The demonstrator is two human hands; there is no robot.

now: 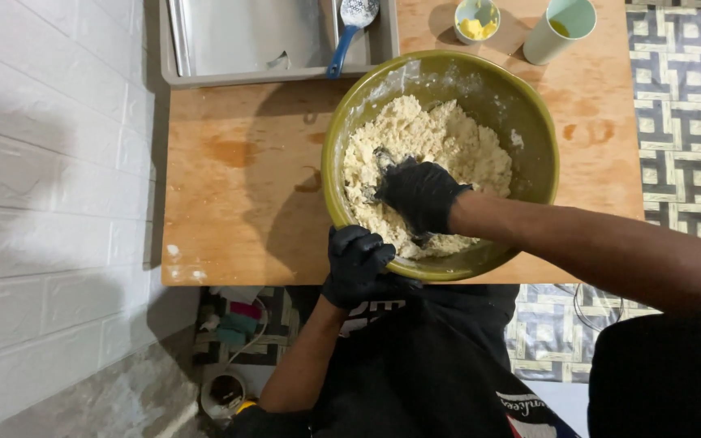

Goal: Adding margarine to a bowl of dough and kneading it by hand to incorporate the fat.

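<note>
A large olive-green bowl (529, 122) sits on a wooden table (237, 195) and holds pale, crumbly dough (448, 138). My right hand (419, 193), in a black glove, is pressed down into the dough at the near side of the bowl, fingers curled in the mix. My left hand (356, 261), also black-gloved, grips the near rim of the bowl from outside.
A grey metal tray (245, 40) with a blue-handled slotted spoon (350, 28) lies at the table's far edge. A small bowl of yellow butter (476, 20) and a pale green cup (560, 28) stand far right. White brick wall on the left; patterned floor right.
</note>
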